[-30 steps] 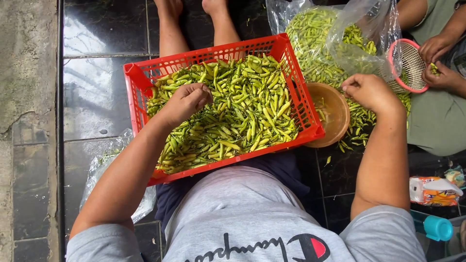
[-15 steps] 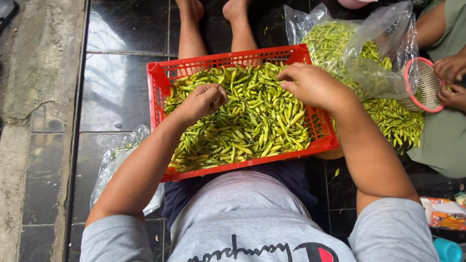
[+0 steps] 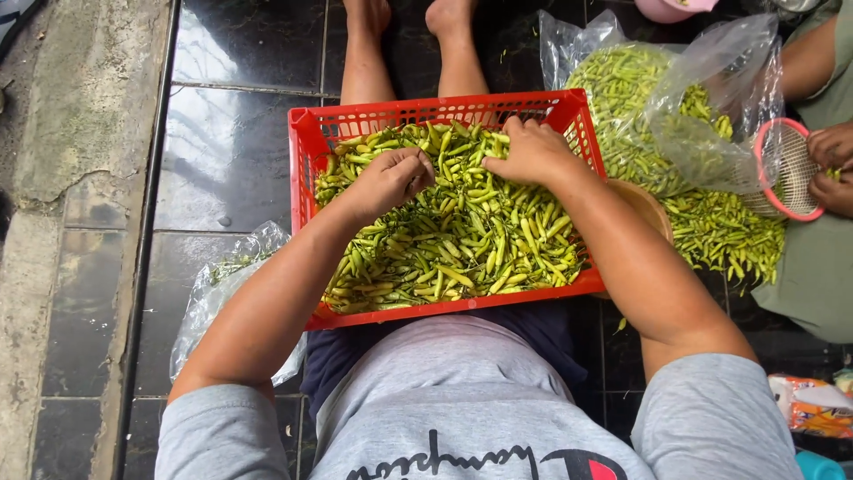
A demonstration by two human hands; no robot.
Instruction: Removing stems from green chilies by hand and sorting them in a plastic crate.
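Your right hand (image 3: 533, 151) swings back from three o'clock onto the chillies (image 3: 462, 240); fingers spread flat, left hand (image 3: 391, 178) curled, pinching one chilli, sorting.

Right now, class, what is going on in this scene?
A seated person has a red plastic crate of green chillies on the lap. The left hand is closed over some chillies; the right hand rests on the pile by the far wall. Beside them, another person's hands hold a pink sieve near a clear bag of chillies.
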